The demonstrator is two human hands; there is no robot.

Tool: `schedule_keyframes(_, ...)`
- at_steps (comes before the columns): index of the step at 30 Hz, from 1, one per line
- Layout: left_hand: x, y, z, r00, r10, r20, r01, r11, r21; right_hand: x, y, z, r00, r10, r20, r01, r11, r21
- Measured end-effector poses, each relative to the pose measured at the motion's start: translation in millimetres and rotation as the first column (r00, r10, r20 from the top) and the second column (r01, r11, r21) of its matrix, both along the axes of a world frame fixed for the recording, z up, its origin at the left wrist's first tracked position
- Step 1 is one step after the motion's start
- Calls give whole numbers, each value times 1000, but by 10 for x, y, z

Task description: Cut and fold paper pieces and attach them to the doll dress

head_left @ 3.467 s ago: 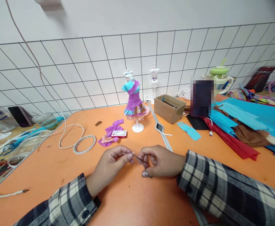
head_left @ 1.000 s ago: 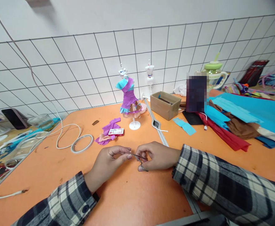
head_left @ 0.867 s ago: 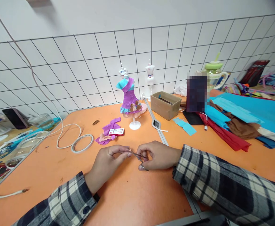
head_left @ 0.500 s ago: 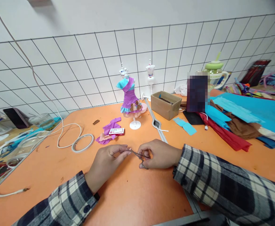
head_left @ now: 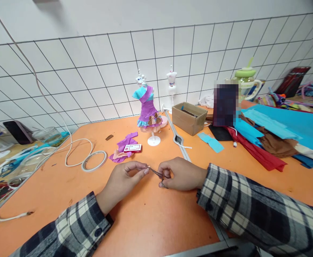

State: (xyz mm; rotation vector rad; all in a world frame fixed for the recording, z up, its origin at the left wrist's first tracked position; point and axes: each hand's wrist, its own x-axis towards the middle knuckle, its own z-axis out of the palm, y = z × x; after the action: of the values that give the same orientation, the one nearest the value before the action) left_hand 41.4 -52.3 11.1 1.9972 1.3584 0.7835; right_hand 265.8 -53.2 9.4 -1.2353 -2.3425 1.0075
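My right hand [head_left: 176,174] is closed round the handles of a small pair of scissors [head_left: 156,172], whose blades point left. At the blade tips, the thumb and forefinger of my left hand [head_left: 128,178] are pinched on a tiny pale piece, too small to name. Beyond my hands stands a small mannequin [head_left: 153,140] on a white base, wearing a purple and turquoise paper dress [head_left: 147,109] with brown bows on the ruffled skirt. Between it and my left hand lie purple crepe paper scraps [head_left: 124,144] and a small red-and-white box [head_left: 133,148].
A bare white mannequin [head_left: 171,85] and a cardboard box [head_left: 188,121] stand at the back. To the left lie a tape roll [head_left: 83,166] and a white cable [head_left: 67,150]. Blue, red and brown paper sheets [head_left: 276,144] and a green-lidded jug [head_left: 246,75] are at the right.
My left thumb and the scissors have shifted very slightly, and the scissor handles look closer together. The view has tilted a little; everything else stays put.
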Motion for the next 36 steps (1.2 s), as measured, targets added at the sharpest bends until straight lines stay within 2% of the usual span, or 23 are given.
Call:
schedule_keyframes(8,0,-16,9,998,11,-64,-6,997,79,1,-3,33,999,51,3,-51,997,-58)
schedule_keyframes(16,-26,-49,4,987,42,-156,-3,971,238,-19,-17,42,999,47,-6,-47,997,-65)
schedule_keyframes(21,-21,-56,17,982,61,-179,-12,965,262,-23,-20,65,999,35,-36,-39,992,-119)
schedule_keyframes(29,-28,-48,7,980,62,-189,-9,963,269,-28,-13,55,999,30,-19,-32,992,-126)
schedule_keyframes(36,-27,-71,-14,973,32,-227,57,925,377,-35,-28,61,999,32,-43,-37,993,-108)
